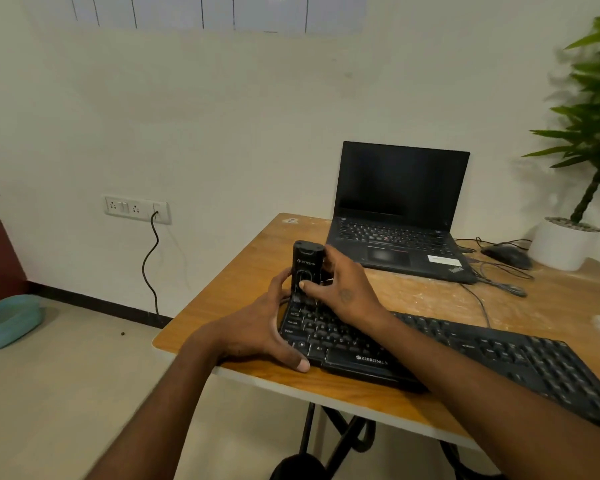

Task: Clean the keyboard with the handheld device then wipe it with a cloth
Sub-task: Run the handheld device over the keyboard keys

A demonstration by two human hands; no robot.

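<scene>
The wooden surface (222,306) fills the right half of the view, its left corner jutting toward the near left, on black crossed legs. Across its near part lies the black keyboard (482,355), long axis running from the left corner of the surface away to the near right, where its end leaves the view; its spacebar edge faces the near side. Behind it, toward the far side, an open black laptop (400,209) stands with a dark screen facing the near side. At the far right a green plant in a white pot (565,244) sits on the surface, blurred at the leaves. A black mouse (506,254) lies between laptop and pot, its cable trailing toward the keyboard.

The handheld device (305,268), a black oblong body, stands upright over the keyboard's far-left corner, long axis vertical, its lower end pointing down at the keys and its top end up. Whether the lower end touches the keys cannot be told, as the hands cover it.

The right hand (340,285) reaches over the keyboard and wraps the device from the right, its grip closed on the body, thumb pressed on the front face. The left hand (257,334) holds the keyboard's left end, thumb on the near-left corner and fingers curled up round the far-left edge beside the device's base.

On the wall at left, a white socket plate (137,209) carries a black cord hanging to the floor. A teal bowl (9,322) sits on the floor at far left.
</scene>
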